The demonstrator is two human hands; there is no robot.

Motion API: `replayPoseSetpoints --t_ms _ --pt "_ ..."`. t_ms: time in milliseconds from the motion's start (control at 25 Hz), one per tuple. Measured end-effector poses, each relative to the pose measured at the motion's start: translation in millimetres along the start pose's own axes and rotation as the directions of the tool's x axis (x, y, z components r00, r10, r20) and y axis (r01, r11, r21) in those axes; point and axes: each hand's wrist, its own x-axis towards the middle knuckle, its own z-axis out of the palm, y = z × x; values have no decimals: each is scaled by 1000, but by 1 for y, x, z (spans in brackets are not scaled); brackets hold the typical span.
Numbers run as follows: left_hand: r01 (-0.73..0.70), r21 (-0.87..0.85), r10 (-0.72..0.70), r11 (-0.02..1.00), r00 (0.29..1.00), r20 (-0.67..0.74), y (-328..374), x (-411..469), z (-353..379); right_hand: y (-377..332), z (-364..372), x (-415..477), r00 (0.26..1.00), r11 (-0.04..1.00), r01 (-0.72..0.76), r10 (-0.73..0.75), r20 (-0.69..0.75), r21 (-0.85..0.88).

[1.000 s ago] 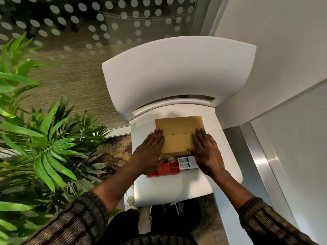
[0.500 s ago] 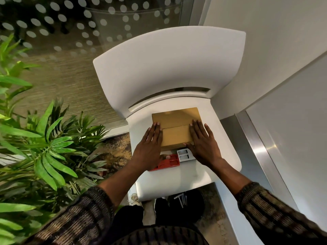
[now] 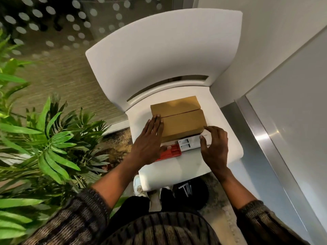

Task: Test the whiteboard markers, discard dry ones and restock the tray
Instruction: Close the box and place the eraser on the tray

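Left hand [image 3: 150, 140] flat, fingers straight, on the cardboard box's [image 3: 182, 121] left end; right hand [image 3: 215, 147] curled at its near right corner, thumb on the white tray [image 3: 189, 144] — grip unclear. The box runs left to right on the chair seat [image 3: 177, 167], red tray [image 3: 172, 152] and white tray end to end beside it

Right hand [image 3: 215, 147] off the box [image 3: 184, 122], seemingly around white tray [image 3: 190, 143]

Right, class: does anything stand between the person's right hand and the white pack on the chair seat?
Nothing visible does. The right hand is at the right end of the white pack, thumb touching it. The cardboard box lies just behind the pack, and the left hand rests flat on the box's left part.
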Motion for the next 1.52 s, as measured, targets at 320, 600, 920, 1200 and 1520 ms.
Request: replayPoseSetpoints --t_ms 320,600,920,1200,1520 --pt "-154 -40 150 987 984 -93 44 -51 41 47 6 -32 955 984 104 -59 292 -141" --pt "-12 29 8 999 989 150 48 -54 70 45 14 -19 914 935 211 -85 398 -284" --pt "-39 48 35 998 995 93 37 -32 80 52 15 -17 880 919 253 -88 468 -303" --pt "-36 111 26 993 996 86 33 -19 76 56 5 -17 884 907 280 -115 454 -316" --pt "-30 31 24 999 982 185 28 -11 68 39 -12 -51 827 909 144 106 552 -391"
